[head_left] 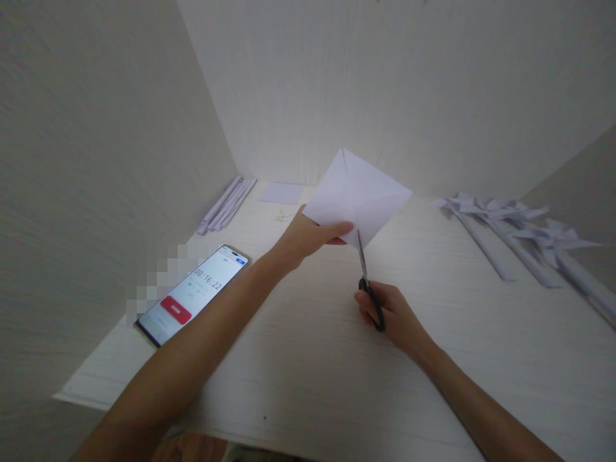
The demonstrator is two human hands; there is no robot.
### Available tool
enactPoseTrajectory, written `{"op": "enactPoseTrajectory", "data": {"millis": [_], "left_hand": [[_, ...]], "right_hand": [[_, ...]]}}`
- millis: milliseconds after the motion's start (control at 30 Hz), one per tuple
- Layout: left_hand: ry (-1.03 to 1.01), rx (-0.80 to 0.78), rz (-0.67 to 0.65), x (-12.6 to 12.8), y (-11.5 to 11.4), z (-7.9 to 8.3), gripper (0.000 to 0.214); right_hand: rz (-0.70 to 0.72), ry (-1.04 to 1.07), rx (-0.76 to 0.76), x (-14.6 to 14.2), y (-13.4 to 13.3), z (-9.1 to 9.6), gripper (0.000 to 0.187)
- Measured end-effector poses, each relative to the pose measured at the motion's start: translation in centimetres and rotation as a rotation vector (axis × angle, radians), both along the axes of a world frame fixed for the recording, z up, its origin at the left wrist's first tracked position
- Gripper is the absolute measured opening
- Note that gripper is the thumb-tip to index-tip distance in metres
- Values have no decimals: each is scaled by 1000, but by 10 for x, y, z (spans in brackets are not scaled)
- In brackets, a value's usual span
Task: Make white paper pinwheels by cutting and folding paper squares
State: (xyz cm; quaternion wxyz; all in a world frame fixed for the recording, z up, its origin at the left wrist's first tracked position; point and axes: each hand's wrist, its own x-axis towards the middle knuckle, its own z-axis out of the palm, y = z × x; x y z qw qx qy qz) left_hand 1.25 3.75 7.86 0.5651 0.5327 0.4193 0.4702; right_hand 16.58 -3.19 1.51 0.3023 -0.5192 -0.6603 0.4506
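Observation:
My left hand (312, 232) pinches a square sheet of white paper (366, 189) near its lower left edge, thumb on top and fingers beneath. The sheet is held up above the table, one corner pointing toward me, with crease lines across it and a slit at the far corner. My right hand (385, 311) grips black-handled scissors (364, 263), fingers in the handle loops. The blades meet the near corner of the paper; how far they have cut in is hard to see.
Several rolled paper sticks (227, 204) lie at the back left, beside a flat paper piece (282, 192) and some small thin yellowish bits (282, 216). A phone (195, 295) showing a timer lies by my left forearm. Several paper pinwheels (520, 221) on sticks lie at the right. Walls enclose the table.

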Motion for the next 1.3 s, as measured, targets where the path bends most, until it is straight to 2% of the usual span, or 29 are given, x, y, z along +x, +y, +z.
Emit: {"op": "enactPoseTrajectory", "data": {"millis": [500,867,1300], "left_hand": [[-7,9,-20,-2,2,-2,34],[22,-57,-101,7,-4,-7,30],[4,-97,-69,7,-4,-7,31]], "right_hand": [[-34,-16,-17,0,1,0,37],[-36,64,4,-4,1,4,39],[-59,46,-19,-4,1,2,37]]}}
